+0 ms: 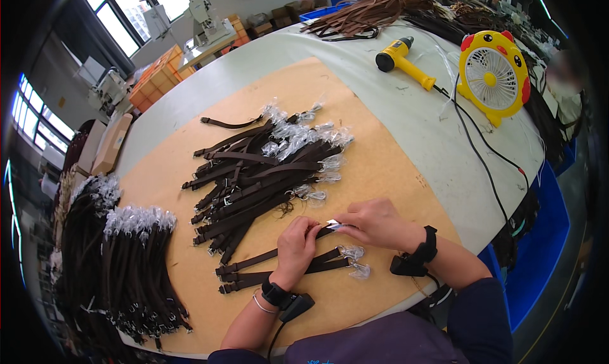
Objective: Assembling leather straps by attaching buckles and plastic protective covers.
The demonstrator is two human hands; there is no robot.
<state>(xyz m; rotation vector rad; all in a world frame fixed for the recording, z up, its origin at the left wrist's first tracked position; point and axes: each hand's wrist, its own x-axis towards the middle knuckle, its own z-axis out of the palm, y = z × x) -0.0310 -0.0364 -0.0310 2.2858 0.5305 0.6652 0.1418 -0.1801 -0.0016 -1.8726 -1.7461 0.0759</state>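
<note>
My left hand [297,247] is closed on a dark brown strap [257,260], whose buckle end points to the left on the brown board. Its other end reaches toward my right hand [377,224], which pinches a small shiny metal piece [334,224] against the strap. That piece is mostly hidden by the fingers, so its kind is unclear. Just below, two more dark straps [317,272] with plastic-wrapped ends lie side by side. Beyond my hands is a heap of similar buckled straps [254,174], their right ends wrapped in clear plastic [298,139].
More wrapped straps [143,262] hang over the table's left edge. A yellow heat gun [406,63] and a yellow fan [491,78] stand at the back right, with black cables trailing. Brown strips [361,18] lie at the far edge. A blue bin [539,243] is at the right.
</note>
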